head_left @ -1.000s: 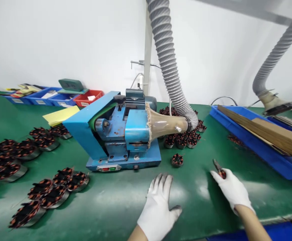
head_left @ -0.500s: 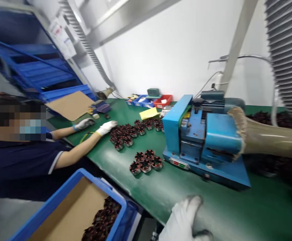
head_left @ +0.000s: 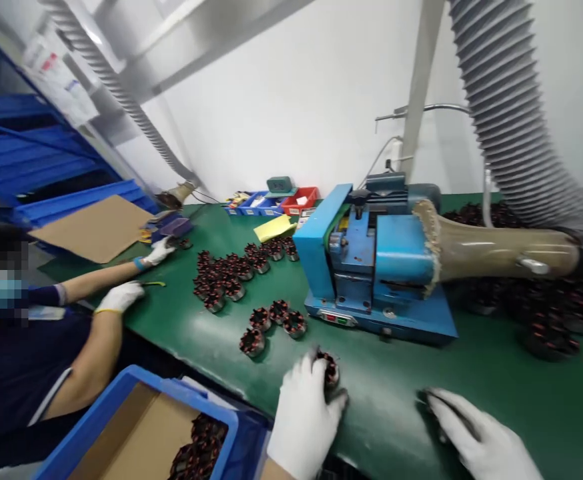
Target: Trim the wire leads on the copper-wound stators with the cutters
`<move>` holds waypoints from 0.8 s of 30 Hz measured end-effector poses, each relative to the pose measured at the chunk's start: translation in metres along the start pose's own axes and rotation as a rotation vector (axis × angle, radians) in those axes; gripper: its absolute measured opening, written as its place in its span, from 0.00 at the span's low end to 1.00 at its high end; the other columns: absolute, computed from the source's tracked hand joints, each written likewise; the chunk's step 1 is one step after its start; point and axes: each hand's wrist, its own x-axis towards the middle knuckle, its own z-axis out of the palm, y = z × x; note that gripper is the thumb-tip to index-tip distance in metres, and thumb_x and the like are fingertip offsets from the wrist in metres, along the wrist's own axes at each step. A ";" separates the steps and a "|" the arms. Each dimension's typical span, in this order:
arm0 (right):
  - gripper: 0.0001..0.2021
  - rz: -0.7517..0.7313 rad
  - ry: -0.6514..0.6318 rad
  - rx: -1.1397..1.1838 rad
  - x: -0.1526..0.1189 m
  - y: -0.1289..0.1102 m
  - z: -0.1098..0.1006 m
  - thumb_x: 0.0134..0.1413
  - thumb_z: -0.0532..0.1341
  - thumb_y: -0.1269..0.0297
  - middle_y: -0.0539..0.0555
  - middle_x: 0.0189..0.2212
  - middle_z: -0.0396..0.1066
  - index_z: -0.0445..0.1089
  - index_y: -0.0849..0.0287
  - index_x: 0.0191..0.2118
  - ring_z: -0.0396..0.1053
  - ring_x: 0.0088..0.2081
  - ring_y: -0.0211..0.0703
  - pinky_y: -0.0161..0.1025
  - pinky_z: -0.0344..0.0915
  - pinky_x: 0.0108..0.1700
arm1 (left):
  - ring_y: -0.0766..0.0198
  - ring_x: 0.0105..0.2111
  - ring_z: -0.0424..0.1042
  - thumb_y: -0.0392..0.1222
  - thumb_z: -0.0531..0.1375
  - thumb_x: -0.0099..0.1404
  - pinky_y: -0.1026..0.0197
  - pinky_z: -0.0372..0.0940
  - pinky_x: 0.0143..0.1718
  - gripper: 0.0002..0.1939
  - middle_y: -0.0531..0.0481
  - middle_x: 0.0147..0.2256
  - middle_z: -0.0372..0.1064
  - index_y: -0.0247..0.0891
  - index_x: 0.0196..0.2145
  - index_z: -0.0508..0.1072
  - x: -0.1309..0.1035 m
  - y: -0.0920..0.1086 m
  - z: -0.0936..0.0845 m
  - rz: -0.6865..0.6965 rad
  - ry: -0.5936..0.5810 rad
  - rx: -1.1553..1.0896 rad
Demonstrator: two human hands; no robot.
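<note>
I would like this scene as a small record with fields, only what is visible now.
left hand: gloved, grip around a copper-wound part
right hand: gloved; held item unclear
machine: blue, on the green table
loose group: four similar parts, left of the machine
crate: blue, similar parts and cardboard inside
co-worker: two gloved hands at the far left

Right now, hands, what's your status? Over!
Left white-gloved hand: grip on round copper-wound metal part. Right white-gloved hand: contents unclear. Blue metal machine beyond part.
</note>
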 end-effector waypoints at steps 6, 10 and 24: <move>0.23 -0.010 -0.149 0.070 0.007 -0.033 -0.003 0.48 0.59 0.54 0.57 0.42 0.68 0.66 0.61 0.48 0.66 0.41 0.48 0.41 0.62 0.45 | 0.50 0.52 0.60 0.40 0.58 0.52 0.51 0.58 0.51 0.41 0.42 0.58 0.52 0.37 0.61 0.46 -0.032 0.046 0.023 0.197 -0.351 -0.291; 0.16 0.026 -0.166 0.291 0.009 -0.029 -0.009 0.41 0.62 0.62 0.55 0.37 0.68 0.69 0.61 0.39 0.66 0.37 0.46 0.39 0.63 0.41 | 0.46 0.56 0.53 0.39 0.61 0.49 0.45 0.53 0.54 0.45 0.36 0.58 0.51 0.34 0.61 0.45 -0.021 0.043 0.045 0.305 -0.190 -0.311; 0.20 0.184 -0.417 0.622 0.008 -0.043 -0.013 0.43 0.64 0.52 0.49 0.27 0.64 0.66 0.62 0.39 0.56 0.21 0.32 0.29 0.51 0.19 | 0.49 0.49 0.65 0.32 0.67 0.44 0.48 0.64 0.46 0.52 0.39 0.50 0.63 0.39 0.59 0.41 -0.003 0.053 0.057 0.482 -0.128 -0.475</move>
